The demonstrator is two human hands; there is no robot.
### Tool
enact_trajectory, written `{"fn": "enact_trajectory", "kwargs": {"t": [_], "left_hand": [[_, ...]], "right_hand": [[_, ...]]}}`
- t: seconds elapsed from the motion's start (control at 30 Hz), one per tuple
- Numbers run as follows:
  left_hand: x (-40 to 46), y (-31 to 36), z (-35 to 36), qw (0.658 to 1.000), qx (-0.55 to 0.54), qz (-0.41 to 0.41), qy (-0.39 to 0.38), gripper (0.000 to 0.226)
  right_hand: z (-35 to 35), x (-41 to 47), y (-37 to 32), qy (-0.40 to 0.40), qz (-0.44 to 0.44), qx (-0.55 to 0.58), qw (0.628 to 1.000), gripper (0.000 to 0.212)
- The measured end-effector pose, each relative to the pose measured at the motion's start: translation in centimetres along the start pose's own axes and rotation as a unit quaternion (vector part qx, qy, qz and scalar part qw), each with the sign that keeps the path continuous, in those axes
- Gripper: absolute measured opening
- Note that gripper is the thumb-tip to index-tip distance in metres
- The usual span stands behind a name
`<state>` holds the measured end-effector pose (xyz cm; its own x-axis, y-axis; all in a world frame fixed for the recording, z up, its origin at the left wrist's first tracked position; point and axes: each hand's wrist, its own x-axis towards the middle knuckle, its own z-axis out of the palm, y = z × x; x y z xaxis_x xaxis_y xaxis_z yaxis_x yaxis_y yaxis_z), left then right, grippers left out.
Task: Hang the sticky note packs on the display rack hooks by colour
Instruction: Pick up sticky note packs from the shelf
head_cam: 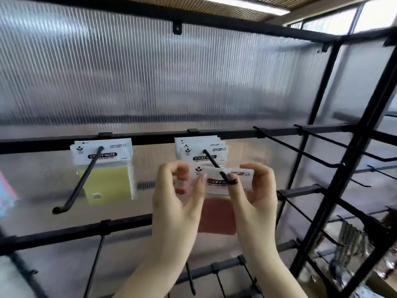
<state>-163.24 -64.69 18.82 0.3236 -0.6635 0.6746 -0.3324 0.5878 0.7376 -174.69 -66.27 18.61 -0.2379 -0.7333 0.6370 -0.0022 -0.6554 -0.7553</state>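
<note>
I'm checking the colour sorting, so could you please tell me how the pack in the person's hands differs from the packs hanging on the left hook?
The held pack holds red notes; the yellow packs hold pale yellow ones. The held pack sits at the tip of the middle hook, pinched by the left hand and right hand; the yellow packs hang free, far back on the left hook. Both carry the same white STICKY NOTE header.
</note>
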Motion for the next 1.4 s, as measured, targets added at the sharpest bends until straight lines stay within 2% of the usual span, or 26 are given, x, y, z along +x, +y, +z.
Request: {"fn": "enact_trajectory", "kwargs": {"t": [0.1,0.23,0.37,0.5,0.63,0.8,0.93,1.03,1.13,1.27,1.4], "left_hand": [[-0.1,-2.1,0.4,0.999,0.029,-0.012,0.040,0.035],[-0.4,-3.8,0.7,0.995,0.046,-0.061,0.059,0.038],[-0.5,-4.9,1.0,0.989,0.076,-0.100,0.073,0.031],[0.0,-5.3,1.3,0.984,0.105,-0.122,0.079,0.027],[0.8,-5.7,1.6,0.978,0.130,-0.137,0.090,0.024],[0.1,-6.4,1.4,0.959,0.177,-0.204,0.087,0.018],[-1.6,-6.9,0.2,0.931,0.272,-0.243,0.024,0.018],[-3.0,-7.3,-1.7,0.893,0.355,-0.273,-0.040,0.019],[-4.5,-6.9,-4.2,0.876,0.390,-0.277,-0.066,0.021],[-6.1,-5.6,-8.1,0.851,0.458,-0.245,-0.071,0.021],[-7.4,-3.9,-13.3,0.822,0.526,-0.214,-0.038,0.020]], "right_hand": [[-0.4,0.6,1.8,-0.029,0.042,0.014,0.999,0.039],[-0.7,1.3,3.9,-0.064,0.061,-0.004,0.996,0.048],[-0.2,2.1,5.9,-0.114,0.113,0.010,0.987,0.039],[0.5,2.8,7.2,-0.162,0.131,0.000,0.978,0.033],[0.8,3.2,8.3,-0.188,0.146,-0.006,0.971,0.033],[0.8,2.4,10.1,-0.206,0.204,-0.033,0.956,0.035],[0.3,0.8,11.5,-0.254,0.279,-0.062,0.924,0.027],[0.3,-0.9,11.9,-0.299,0.273,-0.078,0.911,0.013],[1.5,-2.2,10.9,-0.332,0.236,-0.085,0.909,0.012],[4.4,-4.2,8.6,-0.385,0.169,-0.100,0.902,0.010],[8.5,-7.3,5.1,-0.452,0.103,-0.097,0.881,0.008]]}}
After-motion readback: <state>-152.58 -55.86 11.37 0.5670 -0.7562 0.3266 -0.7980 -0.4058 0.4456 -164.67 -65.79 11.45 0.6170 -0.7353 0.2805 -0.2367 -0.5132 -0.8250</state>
